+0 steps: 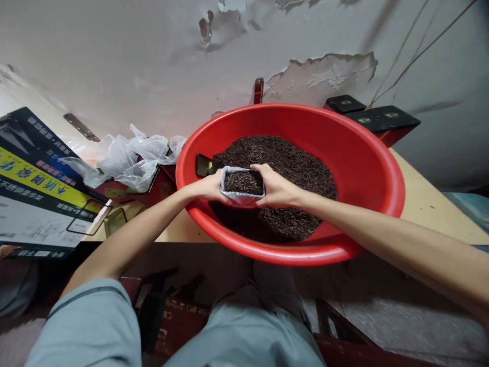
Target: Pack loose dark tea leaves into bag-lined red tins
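both hands, left and right, grip the small clear plastic bag of dark loose tea between them, over the big red plastic basin, so I'd keep its mouth level

Item count, as seen from the head view:

- Hands: two, a left hand and a right hand, both at frame centre.
- Small open pouches: one pouch, held between the hands.
- Red basins: one basin, centre right.
- Heaps of dark loose granules: one heap, inside the basin.
- Printed cardboard boxes: one box, far left.
- Crumpled clear plastic bags: one cluster, centre left; individual bags cannot be separated.
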A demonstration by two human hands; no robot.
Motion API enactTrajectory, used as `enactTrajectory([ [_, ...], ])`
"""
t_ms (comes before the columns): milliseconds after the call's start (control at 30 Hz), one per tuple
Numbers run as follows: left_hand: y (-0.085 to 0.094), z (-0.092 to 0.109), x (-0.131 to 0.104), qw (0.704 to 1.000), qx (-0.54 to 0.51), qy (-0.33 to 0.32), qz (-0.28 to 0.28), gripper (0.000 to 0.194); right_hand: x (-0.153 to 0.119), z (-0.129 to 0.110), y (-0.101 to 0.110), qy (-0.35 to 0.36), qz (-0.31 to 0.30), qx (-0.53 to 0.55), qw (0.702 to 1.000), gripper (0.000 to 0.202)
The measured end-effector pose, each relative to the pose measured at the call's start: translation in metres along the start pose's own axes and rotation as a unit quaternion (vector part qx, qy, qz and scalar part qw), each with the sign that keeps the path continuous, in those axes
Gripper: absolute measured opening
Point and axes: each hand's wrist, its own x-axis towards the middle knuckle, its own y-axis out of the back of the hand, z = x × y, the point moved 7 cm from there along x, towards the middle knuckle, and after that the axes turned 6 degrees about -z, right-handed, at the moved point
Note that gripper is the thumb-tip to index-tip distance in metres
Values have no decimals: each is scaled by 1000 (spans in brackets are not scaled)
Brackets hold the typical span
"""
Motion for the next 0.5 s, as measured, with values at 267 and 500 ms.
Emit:
enactTrajectory([
  [267,0,7,0,998,-31,-3,55,107,9,0,3,6,-6,12,1000,108],
  [500,6,30,-16,998,18,-44,42,100,-3,-12,7,70,0,23,997,114],
])
